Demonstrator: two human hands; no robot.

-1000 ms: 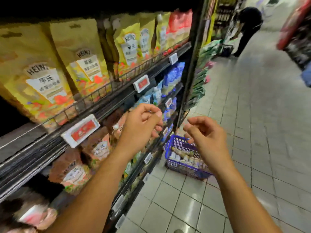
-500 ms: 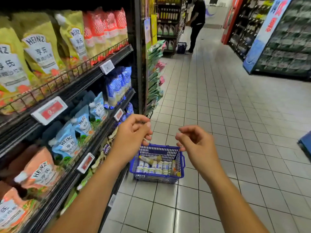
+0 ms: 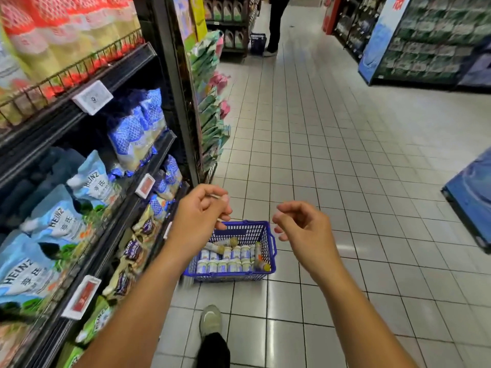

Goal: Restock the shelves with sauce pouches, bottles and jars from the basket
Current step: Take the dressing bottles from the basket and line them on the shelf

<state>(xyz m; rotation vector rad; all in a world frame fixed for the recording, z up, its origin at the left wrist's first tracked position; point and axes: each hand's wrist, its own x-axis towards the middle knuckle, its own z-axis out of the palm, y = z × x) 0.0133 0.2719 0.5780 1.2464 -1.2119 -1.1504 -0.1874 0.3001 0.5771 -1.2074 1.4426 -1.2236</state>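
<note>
Hovering above basket [image 3: 240,229]: 2 empty hands

The word "HEINZ" is printed on the light blue pouches [image 3: 57,224] that stand on the middle shelf [image 3: 127,208] at the left. Below that word each pouch has two Chinese signs, "亨氏". The price tags [image 3: 82,297] on the shelf edges are red and white, but their writing is too blurred to read. The labels on the jars [image 3: 228,264] in the blue basket [image 3: 268,235] are too small to read.
</note>
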